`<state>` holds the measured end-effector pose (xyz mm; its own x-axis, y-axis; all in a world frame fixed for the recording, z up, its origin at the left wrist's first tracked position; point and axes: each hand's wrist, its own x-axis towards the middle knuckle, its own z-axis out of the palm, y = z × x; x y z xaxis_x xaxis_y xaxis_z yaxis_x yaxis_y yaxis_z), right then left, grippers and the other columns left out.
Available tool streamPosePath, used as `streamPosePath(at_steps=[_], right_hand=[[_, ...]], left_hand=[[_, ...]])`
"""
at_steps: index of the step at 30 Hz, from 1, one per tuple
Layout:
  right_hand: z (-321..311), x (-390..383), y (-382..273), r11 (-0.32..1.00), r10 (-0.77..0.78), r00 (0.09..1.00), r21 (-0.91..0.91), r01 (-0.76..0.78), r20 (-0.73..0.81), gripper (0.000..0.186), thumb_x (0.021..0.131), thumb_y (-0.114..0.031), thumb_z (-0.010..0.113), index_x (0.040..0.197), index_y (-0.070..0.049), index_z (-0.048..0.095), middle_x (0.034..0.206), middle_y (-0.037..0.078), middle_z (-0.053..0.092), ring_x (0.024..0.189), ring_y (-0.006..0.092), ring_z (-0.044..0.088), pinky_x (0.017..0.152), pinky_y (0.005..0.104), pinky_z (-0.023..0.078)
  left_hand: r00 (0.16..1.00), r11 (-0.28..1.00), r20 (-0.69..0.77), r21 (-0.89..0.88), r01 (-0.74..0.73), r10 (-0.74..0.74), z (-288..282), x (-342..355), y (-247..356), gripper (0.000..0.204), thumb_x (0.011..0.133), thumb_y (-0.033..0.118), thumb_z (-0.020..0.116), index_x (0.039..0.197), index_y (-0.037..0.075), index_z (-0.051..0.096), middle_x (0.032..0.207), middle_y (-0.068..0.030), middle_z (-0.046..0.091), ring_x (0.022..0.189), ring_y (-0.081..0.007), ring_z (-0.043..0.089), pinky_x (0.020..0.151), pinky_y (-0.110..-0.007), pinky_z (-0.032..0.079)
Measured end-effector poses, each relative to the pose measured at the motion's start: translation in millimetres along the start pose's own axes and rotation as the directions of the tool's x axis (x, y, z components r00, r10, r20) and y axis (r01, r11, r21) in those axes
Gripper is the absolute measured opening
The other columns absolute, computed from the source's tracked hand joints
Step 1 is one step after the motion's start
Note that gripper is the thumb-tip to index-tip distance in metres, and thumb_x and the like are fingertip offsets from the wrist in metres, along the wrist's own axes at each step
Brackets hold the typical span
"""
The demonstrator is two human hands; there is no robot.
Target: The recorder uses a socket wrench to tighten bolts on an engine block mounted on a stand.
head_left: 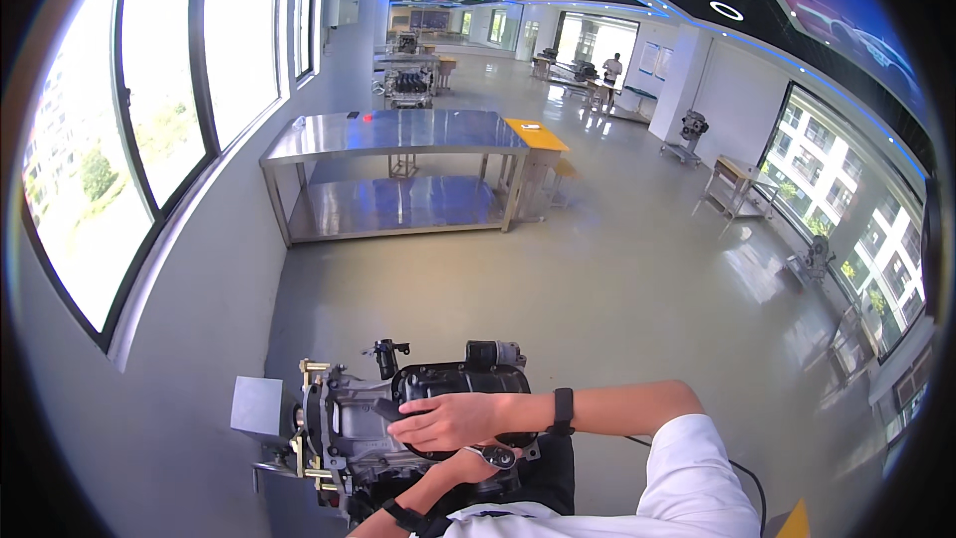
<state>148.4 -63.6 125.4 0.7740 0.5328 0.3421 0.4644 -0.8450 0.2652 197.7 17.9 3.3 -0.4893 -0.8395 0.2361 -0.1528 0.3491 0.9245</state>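
An engine assembly (349, 418) with a black pan (418, 379) is mounted on a stand at the lower middle. My right hand (448, 420) reaches across it from the right, fingers stretched out over a small dark piece (386, 406) at the pan's left side. My left hand (468, 465) is lower, partly beneath the right, with fingers curled at a round silver-and-black piece (498, 456); whether that is a tool or an engine part is unclear. Brass-coloured bolts (317, 367) stick out at the engine's left end.
A steel table (388, 134) with a yellow-topped desk (538, 136) stands ahead. The window wall (179, 269) runs close on the left. Other engines on stands (692, 130) line the room. A distant person (611, 75) stands at the back. A cable (752, 478) hangs at the lower right.
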Motion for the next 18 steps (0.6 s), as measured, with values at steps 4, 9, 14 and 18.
streamPosePath(at_steps=[4,9,14,18], right_hand=[[-9,-35,-1,0.920,0.390,0.918,-0.065,-0.386,0.067,0.014,0.074,-0.014,0.060,0.087,-0.008,0.063,0.108,0.002,0.059,0.124,0.0174,0.045,0.108,0.0400,0.027],[-57,-81,-33,0.604,0.791,0.550,-0.201,-0.771,0.270,0.014,0.074,-0.019,0.064,0.084,-0.009,0.061,0.090,0.005,0.061,0.097,0.0218,0.058,0.089,0.0397,0.039],[-107,-71,-79,0.101,0.543,0.154,0.118,-0.988,0.826,0.034,0.085,-0.037,0.057,0.084,-0.003,0.061,0.066,0.014,0.059,0.065,0.0354,0.060,0.059,0.0442,0.047],[-88,-40,-115,0.022,0.630,0.137,0.159,-0.987,0.764,0.053,0.083,-0.043,0.055,0.059,0.004,0.058,0.055,0.020,0.057,0.053,0.0371,0.058,0.055,0.0426,0.047]], left_hand=[[0.988,0.996,-0.140,-0.075,0.057,-0.067,1,-3,3,0.033,0.090,0.023,0.058,0.068,-0.001,0.061,0.054,-0.0098,0.054,0.051,-0.0210,0.048,0.054,-0.038,0.040],[0.937,0.978,-0.307,-0.173,0.118,-0.168,-1,0,-3,0.033,0.089,0.019,0.057,0.064,-0.001,0.051,0.048,-0.0096,0.041,0.043,-0.0155,0.037,0.044,-0.036,0.033],[0.926,0.970,-0.318,-0.194,0.145,-0.202,-2,18,-20,0.023,0.082,0.009,0.057,0.063,-0.002,0.052,0.049,-0.0111,0.041,0.044,-0.0129,0.040,0.044,-0.033,0.034],[0.939,1.000,-0.343,-0.021,-0.005,-0.003,9,19,-4,0.007,0.069,0.002,0.053,0.064,-0.002,0.057,0.054,-0.0188,0.050,0.047,-0.0313,0.052,0.047,-0.037,0.040]])
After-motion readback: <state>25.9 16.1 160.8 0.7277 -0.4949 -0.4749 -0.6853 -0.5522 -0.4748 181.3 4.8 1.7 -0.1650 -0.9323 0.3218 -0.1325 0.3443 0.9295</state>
